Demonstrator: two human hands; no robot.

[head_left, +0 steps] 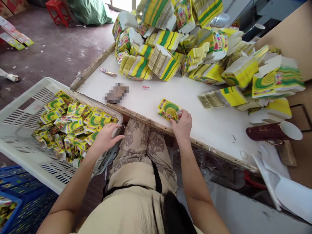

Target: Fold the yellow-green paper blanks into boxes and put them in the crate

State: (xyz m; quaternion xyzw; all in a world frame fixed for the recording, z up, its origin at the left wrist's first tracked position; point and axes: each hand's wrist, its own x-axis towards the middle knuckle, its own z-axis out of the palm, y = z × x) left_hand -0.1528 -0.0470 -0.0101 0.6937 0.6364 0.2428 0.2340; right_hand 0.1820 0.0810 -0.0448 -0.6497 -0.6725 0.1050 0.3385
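On the white tabletop, a small yellow-and-green carton lies with its printed face up. My right hand grips its right end between thumb and fingers. My left hand hovers at the near rim of the white plastic crate, thumb spread away from the fingers, and nothing shows in it. Beside that hand, many small filled yellow-and-green packets are heaped inside the crate.
Stacks of flat yellow-and-green cartons are piled along the table's far side. A dark red mug lies on its side at the right. A wrapped stick rests near the left edge. Blue crates stand at lower left.
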